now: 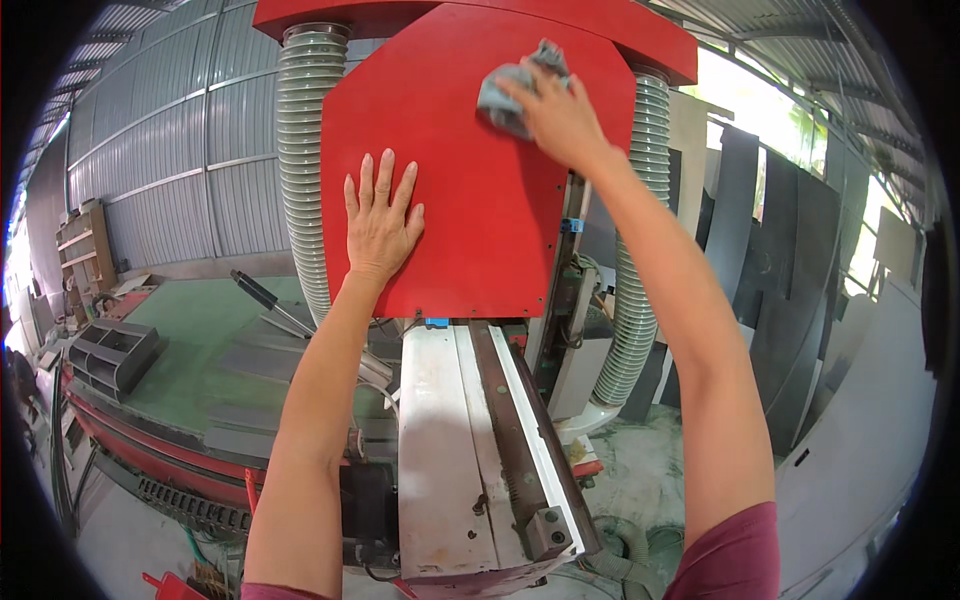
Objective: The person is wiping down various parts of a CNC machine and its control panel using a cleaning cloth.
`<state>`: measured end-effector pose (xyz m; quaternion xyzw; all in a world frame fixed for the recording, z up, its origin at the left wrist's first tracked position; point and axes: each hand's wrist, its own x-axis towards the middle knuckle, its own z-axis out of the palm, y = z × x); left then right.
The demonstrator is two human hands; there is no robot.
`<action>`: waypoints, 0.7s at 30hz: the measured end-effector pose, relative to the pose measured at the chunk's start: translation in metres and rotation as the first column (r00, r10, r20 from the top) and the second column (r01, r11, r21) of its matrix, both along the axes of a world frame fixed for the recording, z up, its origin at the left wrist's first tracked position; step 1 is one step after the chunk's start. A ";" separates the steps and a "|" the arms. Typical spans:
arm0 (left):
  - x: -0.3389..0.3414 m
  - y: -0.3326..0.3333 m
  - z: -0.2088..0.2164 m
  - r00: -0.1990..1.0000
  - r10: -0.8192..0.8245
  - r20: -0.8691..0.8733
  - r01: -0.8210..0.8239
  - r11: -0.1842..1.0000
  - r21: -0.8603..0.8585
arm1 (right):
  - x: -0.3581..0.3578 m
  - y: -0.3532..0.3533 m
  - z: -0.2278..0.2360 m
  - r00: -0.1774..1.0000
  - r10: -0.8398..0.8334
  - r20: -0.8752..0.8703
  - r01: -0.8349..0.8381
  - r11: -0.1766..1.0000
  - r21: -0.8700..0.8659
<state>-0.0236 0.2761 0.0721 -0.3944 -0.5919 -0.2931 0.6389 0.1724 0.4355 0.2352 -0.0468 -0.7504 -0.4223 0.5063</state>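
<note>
A large red machine cover (450, 200) stands upright in front of me. My left hand (382, 220) lies flat against its left side with the fingers spread and nothing held. Higher up on the right, my right hand (560, 115) presses a crumpled grey-blue cloth (508, 98) to the cover, its fingers bent over the cloth. Part of the cloth is smeared by motion. Below the cover, a white machine beam (440, 440) with a dark rail runs toward me between my forearms.
Ribbed grey hoses (312, 150) flank the cover. At the left is a green machine bed (220, 340) with a dark compartmented tray (112, 355). Tall dark sheets (790, 260) lean at the right, near a large pale panel (860, 440). A metal block (548, 530) sits at the beam's near end.
</note>
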 end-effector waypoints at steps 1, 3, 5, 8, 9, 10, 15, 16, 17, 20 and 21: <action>0.000 -0.001 0.000 1.000 -0.004 0.004 0.004 1.000 -0.002 | -0.004 0.000 0.018 0.997 0.002 -0.075 -0.002 1.000 -0.003; 0.002 0.004 0.000 1.000 -0.014 0.001 0.014 1.000 -0.004 | -0.003 0.011 0.052 0.988 -0.008 -0.154 -0.004 0.997 -0.079; 0.001 0.004 0.000 1.000 -0.021 -0.002 0.021 1.000 0.002 | -0.001 0.022 0.067 0.983 -0.010 -0.183 -0.015 0.991 -0.135; 0.003 0.006 0.001 1.000 -0.029 0.001 0.029 1.000 0.004 | 0.011 0.042 0.065 0.971 -0.045 -0.234 -0.017 0.966 -0.256; 0.004 0.006 0.000 0.999 -0.032 0.008 0.032 0.999 -0.002 | 0.013 0.051 0.055 0.961 -0.006 -0.276 -0.070 0.961 -0.266; 0.004 0.007 0.000 1.000 -0.026 0.009 0.026 1.000 -0.005 | 0.016 0.060 0.043 0.947 0.028 -0.319 -0.121 0.954 -0.275; -0.001 0.005 0.000 1.000 -0.006 -0.009 0.006 1.000 0.010 | 0.034 0.076 -0.019 0.965 0.004 -0.261 -0.028 0.996 -0.087; -0.002 0.004 0.000 1.000 -0.004 -0.016 0.004 1.000 0.015 | 0.040 0.078 -0.027 0.967 -0.011 -0.254 -0.015 0.995 -0.100; -0.003 0.003 0.001 1.000 -0.002 -0.017 0.002 1.000 0.016 | 0.046 0.081 -0.033 0.970 -0.017 -0.241 -0.009 0.994 -0.106; -0.002 0.002 0.000 1.000 -0.006 -0.019 0.006 1.000 0.014 | 0.063 0.087 -0.042 0.972 0.058 -0.229 -0.076 0.995 -0.070; -0.001 0.003 0.000 1.000 -0.004 -0.025 0.004 1.000 0.020 | 0.067 0.090 -0.044 0.962 0.148 -0.229 -0.156 0.988 -0.018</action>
